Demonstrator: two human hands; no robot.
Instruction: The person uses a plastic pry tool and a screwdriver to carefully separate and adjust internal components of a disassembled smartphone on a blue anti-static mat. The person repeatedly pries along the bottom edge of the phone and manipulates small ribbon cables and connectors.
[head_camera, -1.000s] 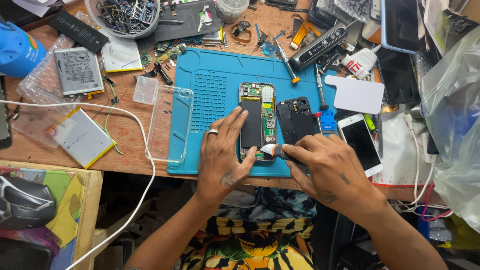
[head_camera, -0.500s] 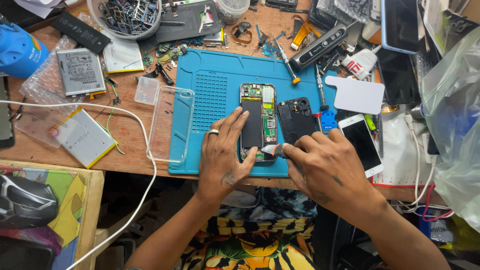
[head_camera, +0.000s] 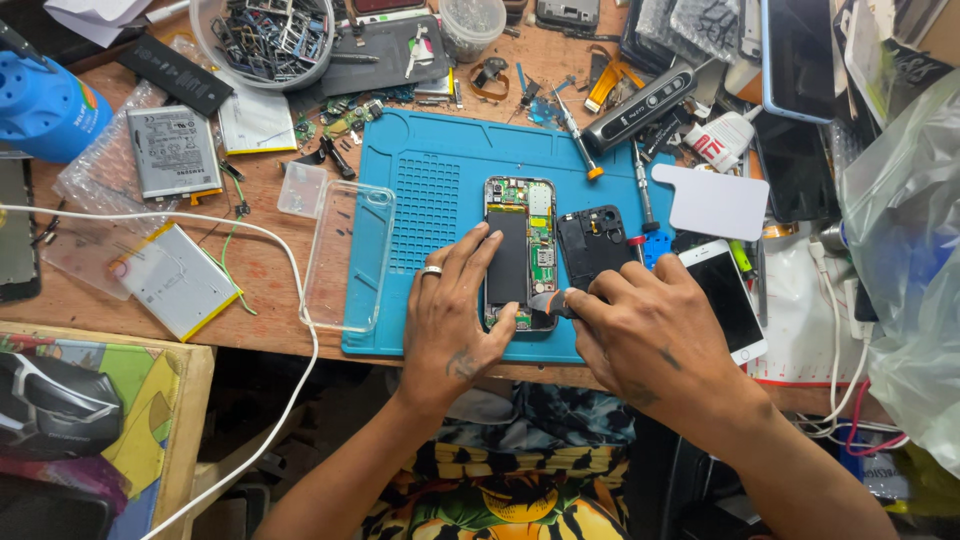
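Cluttered wooden workbench (head_camera: 250, 270), blue silicone mat (head_camera: 440, 180) at centre. Left hand (head_camera: 452, 310) spread flat, steadying opened black smartphone (head_camera: 519, 250). Right hand (head_camera: 655, 335) pinches small orange-tipped pry tool (head_camera: 548, 303) at the phone's lower edge. Risk: a slip gouges exposed board. Beyond, detached black back cover (head_camera: 593, 243).

Both forearms rise from the bottom edge and angle inward, so the 2 hands meet close together, knuckles up toward the head camera. The left hand (head_camera: 452, 312) lies palm down with fingers spread and stretched forward, a ring on 1 finger and the thumb reaching right toward the other hand. The right hand (head_camera: 655, 325) is curled, its fingers bunched toward the thumb in what looks like a pinch, though the fingertips are mostly hidden.
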